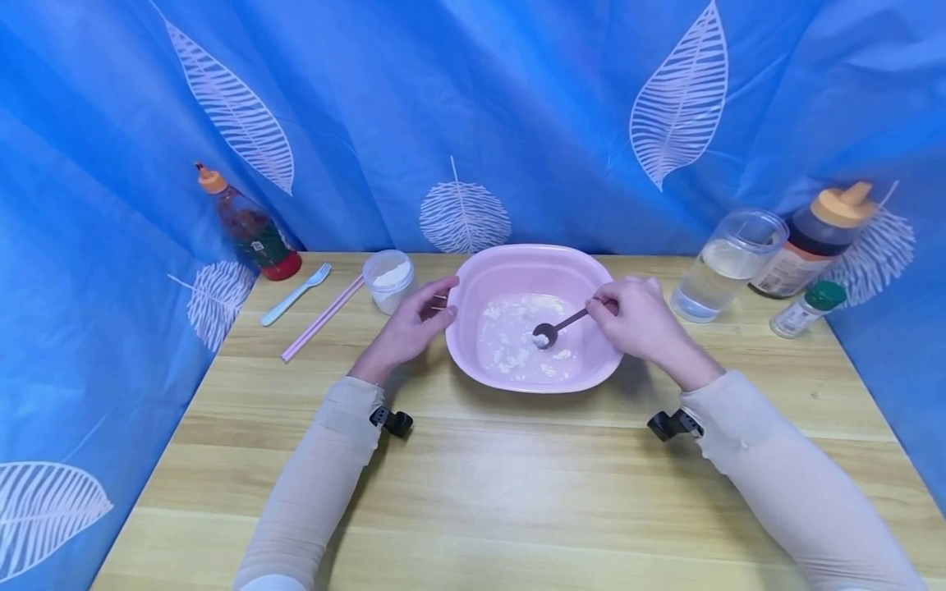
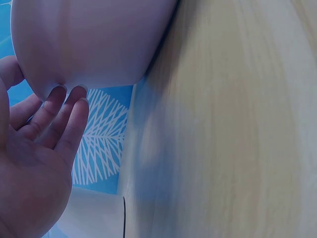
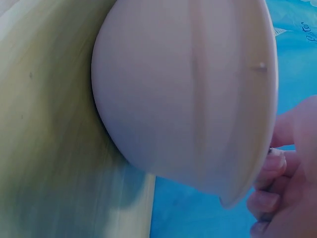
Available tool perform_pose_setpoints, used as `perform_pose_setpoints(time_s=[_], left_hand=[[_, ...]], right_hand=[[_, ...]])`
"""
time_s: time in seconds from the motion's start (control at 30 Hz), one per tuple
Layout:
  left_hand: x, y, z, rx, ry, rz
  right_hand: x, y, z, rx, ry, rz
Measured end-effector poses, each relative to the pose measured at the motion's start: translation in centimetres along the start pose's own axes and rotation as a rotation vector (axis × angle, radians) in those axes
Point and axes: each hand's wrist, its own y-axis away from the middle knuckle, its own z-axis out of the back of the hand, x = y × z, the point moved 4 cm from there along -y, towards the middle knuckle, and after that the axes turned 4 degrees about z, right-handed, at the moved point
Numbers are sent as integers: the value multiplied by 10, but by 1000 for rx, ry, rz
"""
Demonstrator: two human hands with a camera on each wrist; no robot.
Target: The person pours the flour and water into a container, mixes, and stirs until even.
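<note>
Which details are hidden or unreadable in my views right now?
- Spoon: handle end covered by the right hand, head view.
- Pink basin: inside hidden by its own wall, both wrist views.
- Green-capped bottle: label too small to read, head view.
- Left hand: cut off by left edge, left wrist view.

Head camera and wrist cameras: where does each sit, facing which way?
Head: on the head, facing forward and down at the pink basin; both forearms, left grip and right grip show.
Left wrist: on that wrist, facing the basin's outside; left grip partly shows.
Right wrist: on that wrist, facing the basin's outside too; right grip partly shows.
Both wrist views share basin, table and blue curtain.
</note>
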Motion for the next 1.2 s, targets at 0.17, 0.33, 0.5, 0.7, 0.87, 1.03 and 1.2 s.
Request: perform_pose_setpoints(time_s=[0.17,0.33,0.5,0.7,0.87,1.03,1.2], left_hand=[[-1,-1,1,-2,0,-1],[-2,-2,1,3,-1,0],[-1,-1,0,2,0,4],[0,-1,0,3,-1,5],[2,0,0,2,4,9],[1,0,0,0,1,11],[2,0,0,-3,-6,7]], right_hand=[[-1,0,8,-126,89,74],[-4,-2,5,-160,145,95],[-3,-7,-3,-125,101,92],[1,-12,-14,-40,22,75],[6,-12,-18,27,-24,65],[7,-9,-9,84,0,43],[3,-6,1,56,43,10]])
